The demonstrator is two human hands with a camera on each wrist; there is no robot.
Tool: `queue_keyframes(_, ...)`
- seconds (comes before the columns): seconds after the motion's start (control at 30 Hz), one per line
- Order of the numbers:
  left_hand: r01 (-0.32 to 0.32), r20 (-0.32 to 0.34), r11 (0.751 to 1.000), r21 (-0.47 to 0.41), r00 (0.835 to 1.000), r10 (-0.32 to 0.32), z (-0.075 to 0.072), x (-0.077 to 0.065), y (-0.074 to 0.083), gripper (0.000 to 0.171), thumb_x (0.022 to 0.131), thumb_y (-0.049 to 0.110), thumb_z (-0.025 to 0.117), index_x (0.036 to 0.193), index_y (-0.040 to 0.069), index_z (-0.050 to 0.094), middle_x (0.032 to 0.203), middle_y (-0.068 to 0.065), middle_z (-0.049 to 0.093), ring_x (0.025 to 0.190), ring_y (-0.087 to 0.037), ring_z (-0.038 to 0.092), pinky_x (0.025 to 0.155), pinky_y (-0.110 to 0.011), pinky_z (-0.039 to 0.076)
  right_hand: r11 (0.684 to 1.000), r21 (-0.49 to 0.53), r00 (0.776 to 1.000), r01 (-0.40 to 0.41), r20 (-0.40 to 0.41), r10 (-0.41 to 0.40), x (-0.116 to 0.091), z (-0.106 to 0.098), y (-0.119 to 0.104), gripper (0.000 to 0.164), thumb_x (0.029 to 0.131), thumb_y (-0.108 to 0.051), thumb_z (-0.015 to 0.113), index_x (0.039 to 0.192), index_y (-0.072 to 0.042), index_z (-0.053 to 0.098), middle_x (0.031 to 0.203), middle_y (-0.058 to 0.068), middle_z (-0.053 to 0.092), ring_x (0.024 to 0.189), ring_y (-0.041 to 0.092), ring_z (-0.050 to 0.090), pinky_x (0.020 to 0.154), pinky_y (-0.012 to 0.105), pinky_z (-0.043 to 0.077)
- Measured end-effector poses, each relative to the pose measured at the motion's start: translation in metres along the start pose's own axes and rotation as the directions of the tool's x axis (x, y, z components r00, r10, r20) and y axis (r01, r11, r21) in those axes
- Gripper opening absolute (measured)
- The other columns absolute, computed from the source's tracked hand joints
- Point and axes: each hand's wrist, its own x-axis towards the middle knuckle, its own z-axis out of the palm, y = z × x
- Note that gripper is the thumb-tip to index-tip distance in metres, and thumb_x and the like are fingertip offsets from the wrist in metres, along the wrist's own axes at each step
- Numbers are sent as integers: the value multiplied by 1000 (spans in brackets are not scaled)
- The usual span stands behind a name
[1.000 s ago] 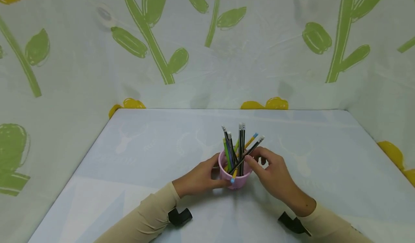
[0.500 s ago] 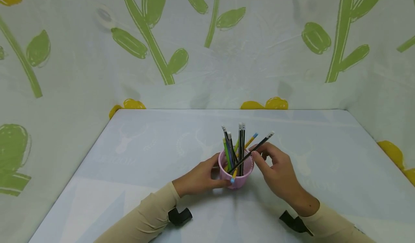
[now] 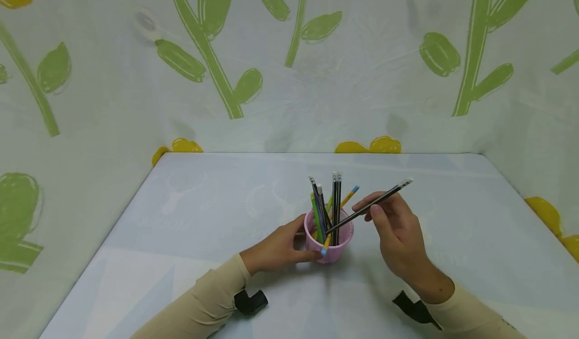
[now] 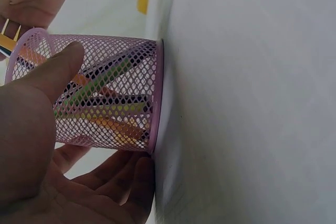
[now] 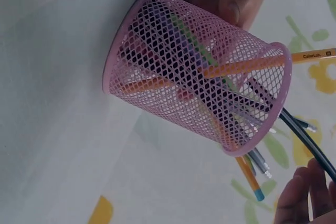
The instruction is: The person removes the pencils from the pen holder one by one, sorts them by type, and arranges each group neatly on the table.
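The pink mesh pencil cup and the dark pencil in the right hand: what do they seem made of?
The pink mesh pencil cup looks like painted metal, with a slight sheen: thin strands form regular diamond holes between thicker smooth rims. Plastic cannot be excluded. The dark pencil is probably wood under glossy paint: a pale streak runs along its barrel, but no bare wood is distinguishable.

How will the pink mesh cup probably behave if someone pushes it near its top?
The pink mesh cup might tip rather easily, since the pencils stick out well above its top. It is probably light for its size when emptied, as it is open mesh. With the left hand gripping it, though, it would likely be steadier.
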Motion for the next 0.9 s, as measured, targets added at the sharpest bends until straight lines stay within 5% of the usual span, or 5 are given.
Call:
queue_keyframes(0.37, -5, 4, 1000, -4, 1000, 5, 0, 0, 1, 86, 87, 33, 79, 156, 23, 28, 149, 3, 52, 139, -15, 48, 119, -39, 35, 962, 187, 978, 200, -99, -185, 6, -5, -4, 17, 96, 17, 30, 109, 23, 40, 98, 4, 73, 75, 13, 65, 62, 24, 49)
queue_keyframes(0.9, -32, 14, 999, -12, 999, 32, -1, 0, -2, 86, 88, 34, 77, 157, 23, 27, 149, 5, 51, 139, -14, 48, 118, -38, 36, 960, 158, 967, 230, -152, -206, 11, -16, -2, 20, 98, 12, 33, 113, 23, 40, 94, 4, 71, 76, 12, 66, 59, 21, 48)
